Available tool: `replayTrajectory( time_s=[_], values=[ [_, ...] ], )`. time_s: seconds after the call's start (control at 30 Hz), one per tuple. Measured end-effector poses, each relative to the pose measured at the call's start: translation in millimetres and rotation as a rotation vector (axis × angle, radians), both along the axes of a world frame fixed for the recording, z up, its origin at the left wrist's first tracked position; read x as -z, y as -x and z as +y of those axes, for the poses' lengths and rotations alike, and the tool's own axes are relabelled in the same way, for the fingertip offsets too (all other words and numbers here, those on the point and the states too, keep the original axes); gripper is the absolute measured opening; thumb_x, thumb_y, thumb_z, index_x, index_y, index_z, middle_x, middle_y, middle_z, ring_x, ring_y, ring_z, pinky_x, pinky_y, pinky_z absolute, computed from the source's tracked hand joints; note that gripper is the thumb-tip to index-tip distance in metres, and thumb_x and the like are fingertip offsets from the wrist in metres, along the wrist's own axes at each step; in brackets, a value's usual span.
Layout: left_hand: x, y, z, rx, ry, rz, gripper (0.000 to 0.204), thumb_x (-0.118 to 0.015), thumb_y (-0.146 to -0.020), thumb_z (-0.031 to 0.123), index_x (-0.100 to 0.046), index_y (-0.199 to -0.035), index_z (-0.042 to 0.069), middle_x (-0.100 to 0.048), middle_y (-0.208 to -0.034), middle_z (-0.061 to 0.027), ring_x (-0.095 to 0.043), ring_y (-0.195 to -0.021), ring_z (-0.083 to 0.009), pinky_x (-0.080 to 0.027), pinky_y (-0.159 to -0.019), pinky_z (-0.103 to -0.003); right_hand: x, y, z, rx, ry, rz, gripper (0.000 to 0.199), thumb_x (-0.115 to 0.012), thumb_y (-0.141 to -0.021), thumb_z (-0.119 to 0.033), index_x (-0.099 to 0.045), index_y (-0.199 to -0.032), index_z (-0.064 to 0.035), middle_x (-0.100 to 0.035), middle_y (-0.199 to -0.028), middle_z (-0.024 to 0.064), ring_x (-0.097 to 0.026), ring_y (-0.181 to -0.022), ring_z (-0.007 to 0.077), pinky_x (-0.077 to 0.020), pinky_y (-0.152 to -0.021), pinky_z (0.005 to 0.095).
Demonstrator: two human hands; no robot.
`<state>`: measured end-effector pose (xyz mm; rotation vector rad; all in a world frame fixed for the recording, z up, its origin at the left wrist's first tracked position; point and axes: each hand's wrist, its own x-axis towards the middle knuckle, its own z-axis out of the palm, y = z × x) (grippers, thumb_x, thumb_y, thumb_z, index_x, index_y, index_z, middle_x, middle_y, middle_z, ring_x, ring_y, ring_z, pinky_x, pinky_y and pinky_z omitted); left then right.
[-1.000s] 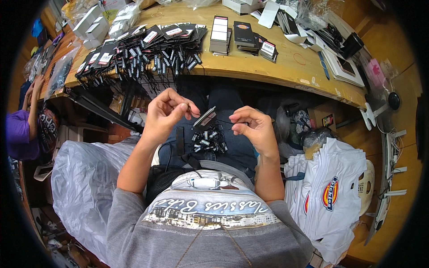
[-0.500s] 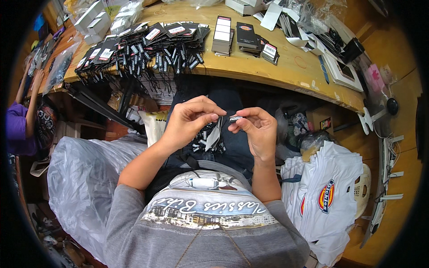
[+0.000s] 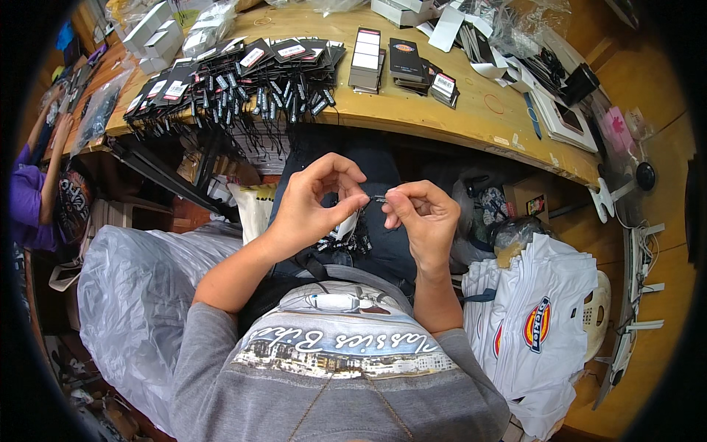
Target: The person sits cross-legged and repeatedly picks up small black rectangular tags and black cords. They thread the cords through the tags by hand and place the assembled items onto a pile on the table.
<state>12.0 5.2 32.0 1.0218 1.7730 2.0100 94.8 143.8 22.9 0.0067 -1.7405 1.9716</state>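
Over my lap, my left hand [image 3: 322,197] and my right hand [image 3: 425,219] face each other at close range. Between thumb and fingers, my right hand pinches a small black tag fastener [image 3: 379,198] with pale marks. The fastener's other end meets my left thumb tip; my left fingers are curled, and what they hold looks like its thin black string, mostly hidden. Below them on my lap rest several similar black fasteners with strings [image 3: 359,241], partly covered by my left hand.
On the wooden table [image 3: 471,121] ahead lies a heap of black hang tags [image 3: 243,77] with strings over the edge, beside tag stacks [image 3: 366,60]. Folded white shirts [image 3: 515,317] are at my right, a big plastic bag [image 3: 132,295] at my left. Another person [image 3: 35,188] works far left.
My left fingers have opened into a rounder curl, the thumb staying near the fastener. The fastener has turned edge-on, and my right hand has tilted and moved slightly lower.
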Motion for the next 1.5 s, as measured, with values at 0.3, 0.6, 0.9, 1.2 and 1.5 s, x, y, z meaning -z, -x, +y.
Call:
replayTrajectory(
  time_s=[0.3, 0.6, 0.9, 1.2, 1.5],
  values=[
    [0, 9, 4, 0.117, 0.088, -0.022, 0.022, -0.064, -0.067, 0.000, -0.048, -0.082, -0.001, -0.052, -0.075, -0.0027, -0.053, -0.068, -0.0081, -0.043, -0.065, -0.021, 4, 3, 2, -0.104, 0.095, -0.015, 0.005, -0.057, -0.074, 0.000, -0.055, -0.078, 0.0025, -0.056, -0.063, 0.0073, -0.052, -0.050, 0.0079, -0.0414, -0.044, 0.0158],
    [15, 35, 30, 0.186, -0.015, -0.142, 0.023, -0.064, -0.067, 0.001, -0.049, -0.083, 0.000, -0.055, -0.069, -0.0028, -0.053, -0.065, -0.0067, -0.042, -0.060, -0.019, 8, 8, 23, -0.161, 0.033, -0.172, 0.011, -0.055, -0.076, -0.002, -0.053, -0.085, 0.0027, -0.058, -0.068, 0.0119, -0.056, -0.054, 0.0133, -0.0441, -0.048, 0.0196],
    [59, 49, 64, 0.237, 0.057, -0.417, 0.024, -0.049, -0.083, 0.016, -0.052, -0.098, -0.003, -0.055, -0.083, -0.0051, -0.052, -0.076, -0.0091, -0.043, -0.073, -0.024, 41, 58, 34, 0.124, 0.169, -0.077, 0.011, -0.054, -0.078, -0.004, -0.044, -0.076, -0.0008, -0.055, -0.057, 0.0083, -0.050, -0.043, 0.0099, -0.0367, -0.037, 0.0177],
    [69, 57, 82, 0.264, 0.012, -0.581, 0.026, -0.039, -0.087, 0.023, -0.049, -0.100, 0.002, -0.050, -0.077, 0.0006, -0.050, -0.071, -0.0084, -0.043, -0.074, -0.026, 50, 82, 40, 0.210, 0.233, -0.062, 0.012, -0.052, -0.079, -0.004, -0.042, -0.072, -0.0011, -0.053, -0.053, 0.0075, -0.046, -0.038, 0.0092, -0.0345, -0.033, 0.0187],
    [72, 61, 85, 0.294, 0.004, -0.594, 0.029, -0.034, -0.089, 0.029, -0.050, -0.088, 0.006, -0.050, -0.073, 0.0011, -0.049, -0.069, -0.0086, -0.043, -0.072, -0.025, 49, 91, 40, 0.262, 0.284, -0.075, 0.013, -0.053, -0.078, -0.005, -0.042, -0.072, -0.0011, -0.053, -0.053, 0.0088, -0.047, -0.037, 0.0107, -0.0353, -0.033, 0.0194]
  ],
)
